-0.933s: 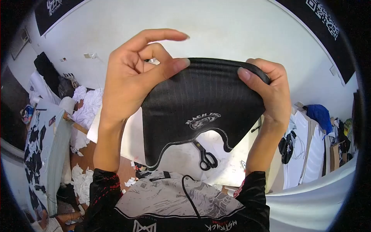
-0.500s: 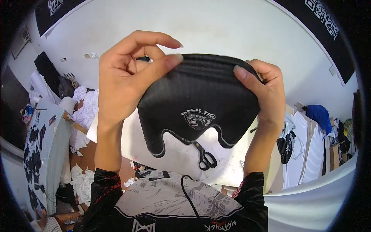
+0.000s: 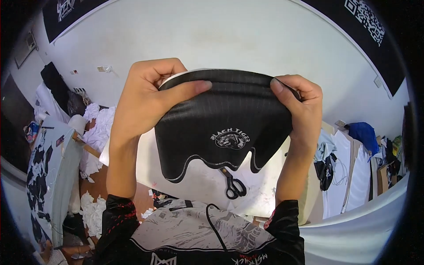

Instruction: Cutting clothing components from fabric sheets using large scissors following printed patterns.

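Pinching the black cloth piece (image 3: 221,108), mid-frame, between fingers of left hand (image 3: 139,101) and right hand (image 3: 307,106); seems light, soft, apt to sag; best held near both upper corners; farther off, lower centre, see scissors (image 3: 234,187) on tabletop (image 3: 147,163)

Black sleeves (image 3: 117,225), red stitching (image 3: 126,212) perhaps, pale patterned top (image 3: 185,227)

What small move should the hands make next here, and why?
Perhaps a gentle outward pull by the left hand and the right hand: both grip the black cloth near its upper edge, and a crease runs across it between the two thumbs.
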Motion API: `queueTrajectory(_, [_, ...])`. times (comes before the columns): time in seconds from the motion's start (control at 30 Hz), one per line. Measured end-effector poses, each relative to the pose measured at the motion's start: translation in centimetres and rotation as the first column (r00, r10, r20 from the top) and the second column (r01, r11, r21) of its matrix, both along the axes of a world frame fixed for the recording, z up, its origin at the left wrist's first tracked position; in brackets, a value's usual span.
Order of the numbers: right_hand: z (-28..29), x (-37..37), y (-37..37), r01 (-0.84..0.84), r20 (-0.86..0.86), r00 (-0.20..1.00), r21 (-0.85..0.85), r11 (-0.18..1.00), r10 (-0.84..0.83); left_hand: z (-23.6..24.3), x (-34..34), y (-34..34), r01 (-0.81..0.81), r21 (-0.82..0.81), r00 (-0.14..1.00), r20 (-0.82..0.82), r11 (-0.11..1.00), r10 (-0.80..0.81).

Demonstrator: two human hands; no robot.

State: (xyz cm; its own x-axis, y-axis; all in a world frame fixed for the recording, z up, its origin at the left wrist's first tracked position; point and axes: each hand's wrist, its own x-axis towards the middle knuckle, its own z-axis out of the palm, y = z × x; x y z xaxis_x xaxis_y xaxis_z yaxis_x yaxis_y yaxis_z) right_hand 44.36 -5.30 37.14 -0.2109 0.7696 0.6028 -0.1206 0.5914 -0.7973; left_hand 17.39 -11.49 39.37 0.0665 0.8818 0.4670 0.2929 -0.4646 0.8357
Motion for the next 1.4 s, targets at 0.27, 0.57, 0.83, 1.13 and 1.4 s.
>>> queueTrajectory(0.27, [-0.5,-0.4,-0.1,-0.021,-0.151,0.989,-0.095,0.995,0.007,0.0,0.8,0.3,0.015,-0.025,0.999,0.040,1.000,-0.014])
queueTrajectory(0.57, [-1.1,-0.5,-0.5,-0.023,-0.148,0.989,-0.088,0.996,0.010,-0.3,0.4,0.1,0.070,0.000,0.985,0.161,0.998,-0.069])
queueTrajectory(0.83, [-1.1,-0.7,-0.7,-0.090,-0.294,0.955,-0.146,0.985,0.044,-0.7,0.4,0.3,0.012,0.101,0.978,0.206,0.995,-0.033])
queueTrajectory(1.13, [-1.5,-1.0,-0.9,0.061,-0.220,0.972,-0.099,0.993,-0.082,-0.8,0.3,0.4,-0.047,0.152,0.987,0.162,0.987,0.022])
queueTrajectory(1.4, [0.9,-1.0,-3.8,0.040,-0.215,0.976,-0.022,0.999,-0.044,1.9,0.0,-2.3,-0.012,0.252,1.000,0.014,0.968,0.009])
